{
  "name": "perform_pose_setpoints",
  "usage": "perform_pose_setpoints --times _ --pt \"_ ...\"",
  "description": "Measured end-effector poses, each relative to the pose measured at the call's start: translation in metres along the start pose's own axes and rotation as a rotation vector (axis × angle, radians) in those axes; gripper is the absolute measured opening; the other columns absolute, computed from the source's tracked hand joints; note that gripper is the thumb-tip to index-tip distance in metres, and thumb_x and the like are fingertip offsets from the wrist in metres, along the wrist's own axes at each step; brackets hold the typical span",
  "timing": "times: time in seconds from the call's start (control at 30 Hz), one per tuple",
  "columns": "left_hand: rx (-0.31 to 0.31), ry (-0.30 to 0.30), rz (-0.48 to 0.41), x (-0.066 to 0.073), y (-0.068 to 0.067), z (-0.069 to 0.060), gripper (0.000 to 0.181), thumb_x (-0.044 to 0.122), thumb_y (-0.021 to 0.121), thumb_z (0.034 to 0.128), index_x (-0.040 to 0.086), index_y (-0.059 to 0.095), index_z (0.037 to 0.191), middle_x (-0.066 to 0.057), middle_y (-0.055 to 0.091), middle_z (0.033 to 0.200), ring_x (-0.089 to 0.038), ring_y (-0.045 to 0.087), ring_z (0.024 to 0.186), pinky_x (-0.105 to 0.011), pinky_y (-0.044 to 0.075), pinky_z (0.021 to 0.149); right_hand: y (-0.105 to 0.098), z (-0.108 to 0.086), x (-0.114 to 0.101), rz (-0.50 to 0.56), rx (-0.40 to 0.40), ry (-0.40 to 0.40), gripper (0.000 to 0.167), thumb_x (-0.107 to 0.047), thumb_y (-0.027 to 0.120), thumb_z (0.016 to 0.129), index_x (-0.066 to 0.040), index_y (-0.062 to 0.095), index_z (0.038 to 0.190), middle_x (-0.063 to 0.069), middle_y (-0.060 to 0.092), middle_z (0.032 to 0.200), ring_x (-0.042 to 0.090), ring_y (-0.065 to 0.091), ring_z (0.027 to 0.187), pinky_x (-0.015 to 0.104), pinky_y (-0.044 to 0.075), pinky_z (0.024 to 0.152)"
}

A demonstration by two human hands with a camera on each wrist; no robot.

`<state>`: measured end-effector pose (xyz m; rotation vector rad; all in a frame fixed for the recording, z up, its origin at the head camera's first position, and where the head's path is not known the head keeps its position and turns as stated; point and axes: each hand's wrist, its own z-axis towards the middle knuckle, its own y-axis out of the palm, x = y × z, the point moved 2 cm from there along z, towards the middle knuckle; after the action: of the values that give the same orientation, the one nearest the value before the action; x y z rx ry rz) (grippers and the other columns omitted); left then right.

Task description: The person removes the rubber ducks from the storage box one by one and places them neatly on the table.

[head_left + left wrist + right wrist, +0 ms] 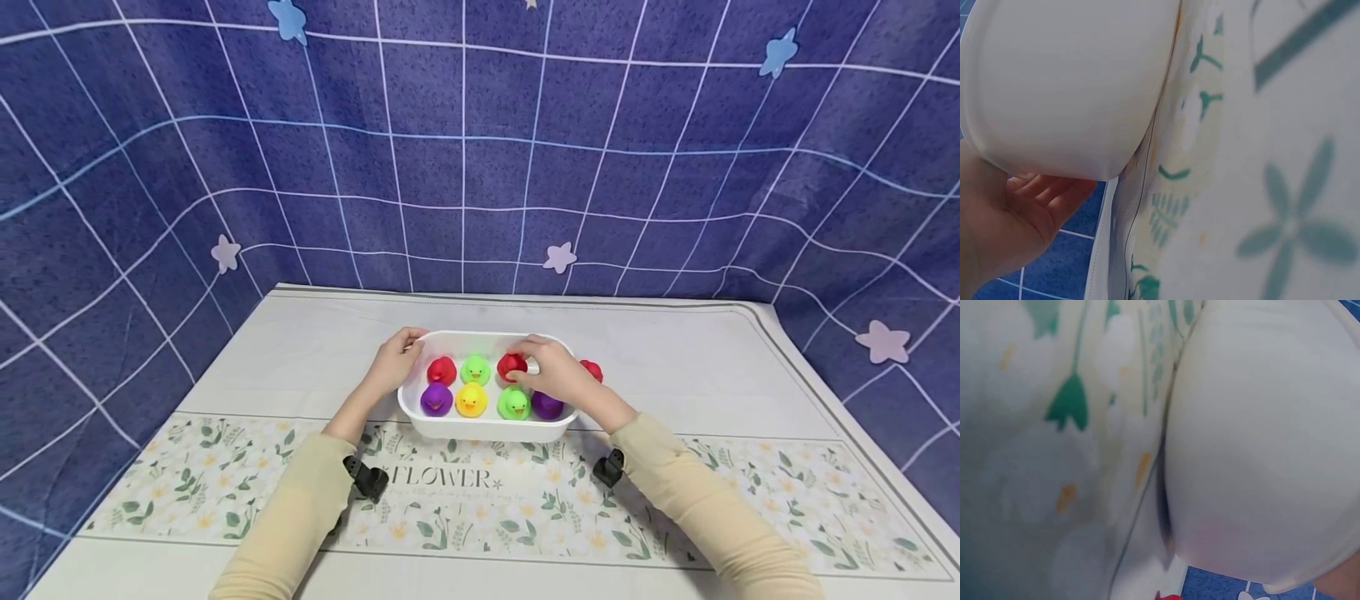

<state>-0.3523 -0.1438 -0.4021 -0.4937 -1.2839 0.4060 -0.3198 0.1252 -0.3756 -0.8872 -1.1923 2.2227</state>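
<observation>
A white plastic bin (472,429) sits in the middle of the table with several rubber ducks inside. My left hand (394,363) grips its left end; in the left wrist view the fingers of that hand (1013,228) lie against the bin's outer wall (1072,81). Reaching over the right end, my right hand (553,368) pinches a red duck (510,367) in the back row. Below that hand are a green duck (514,403) and a partly covered purple duck (547,406). The right wrist view shows mostly the bin's outer wall (1260,437), with the fingers hidden.
Left in the bin are another red duck (442,371), a green duck (476,370), a purple duck (437,400) and a yellow duck (471,400). Outside, beyond the right end, lies a red duck (592,369), partly behind my arm. A blue curtain (480,183) hangs behind the table.
</observation>
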Motion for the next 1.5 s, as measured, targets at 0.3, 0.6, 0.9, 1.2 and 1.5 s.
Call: perform_pose_setpoints --times 0.3,0.6,0.9,1.2,1.5 --pt "0.001 0.003 0.008 0.0 0.002 -0.002 0.031 0.01 0.045 0.0973 -0.002 0.052 0.125 -0.023 0.057 0.125 -0.035 0.054 0.116 -0.045 0.042 0.102 -0.014 0.0 0.0 0.055 0.008 0.008 0.037 -0.018 0.073 0.081 0.001 0.065 0.112 0.009 0.065 0.095 0.022 0.064 0.088 0.039 0.055 0.081" --pt "-0.005 0.011 0.003 0.002 0.001 -0.002 0.032 0.011 0.045 0.0975 -0.002 0.052 0.126 -0.024 0.056 0.126 -0.037 0.054 0.116 -0.046 0.042 0.102 -0.025 -0.004 0.001 0.04 0.012 -0.025 0.036 -0.016 0.073 0.081 0.002 0.066 0.111 0.009 0.066 0.094 0.022 0.065 0.088 0.038 0.055 0.081" --pt "-0.005 0.015 0.002 0.004 0.0 -0.005 0.031 0.01 0.045 0.0974 -0.002 0.053 0.125 -0.024 0.057 0.125 -0.037 0.054 0.115 -0.046 0.042 0.102 -0.034 -0.012 0.002 0.04 -0.004 -0.036 0.036 -0.017 0.074 0.081 0.0 0.066 0.111 0.008 0.067 0.097 0.021 0.065 0.089 0.038 0.054 0.082" --pt "-0.009 0.009 0.004 0.005 -0.001 -0.003 0.032 0.011 0.044 0.0976 -0.002 0.053 0.126 -0.024 0.056 0.125 -0.036 0.055 0.114 -0.045 0.043 0.1 -0.052 -0.021 0.005 0.033 0.034 -0.039 0.033 -0.014 0.074 0.08 0.0 0.066 0.11 0.009 0.067 0.098 0.022 0.064 0.091 0.04 0.054 0.082" --pt "-0.014 0.007 -0.001 0.004 -0.001 -0.003 0.032 0.011 0.044 0.0977 -0.002 0.052 0.126 -0.024 0.056 0.126 -0.036 0.055 0.114 -0.045 0.044 0.1 -0.062 -0.029 0.016 0.025 0.053 -0.024 0.035 -0.014 0.074 0.08 -0.001 0.065 0.112 0.008 0.066 0.1 0.022 0.065 0.093 0.039 0.054 0.084"
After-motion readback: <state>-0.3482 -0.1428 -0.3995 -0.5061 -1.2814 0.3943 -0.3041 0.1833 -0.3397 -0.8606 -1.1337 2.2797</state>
